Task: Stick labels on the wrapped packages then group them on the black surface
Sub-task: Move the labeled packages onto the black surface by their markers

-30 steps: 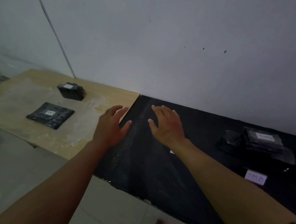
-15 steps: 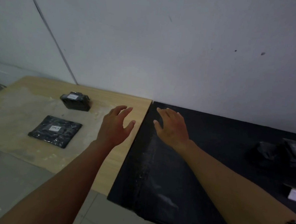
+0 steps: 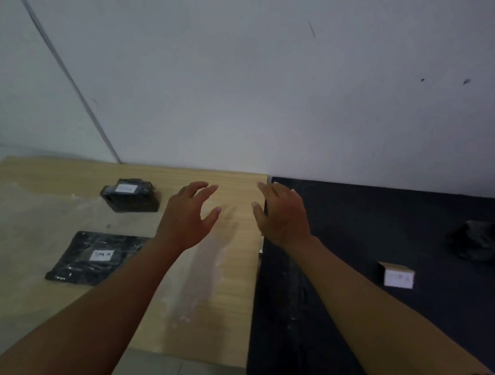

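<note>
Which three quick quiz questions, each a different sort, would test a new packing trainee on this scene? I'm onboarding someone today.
1. True or false: the left hand grips a package.
2. How many labelled packages lie on the wooden table?
3. The small white-labelled box sits on: A) the wooden table, B) the black surface, C) the floor.

Key:
1. False; both it and the right hand hover with spread fingers, holding nothing.
2. Two: the bulky package and the flat package.
3. B.

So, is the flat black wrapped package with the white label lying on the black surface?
No, the flat black wrapped package with its white label lies on the light wooden table, left of the black surface.
</note>
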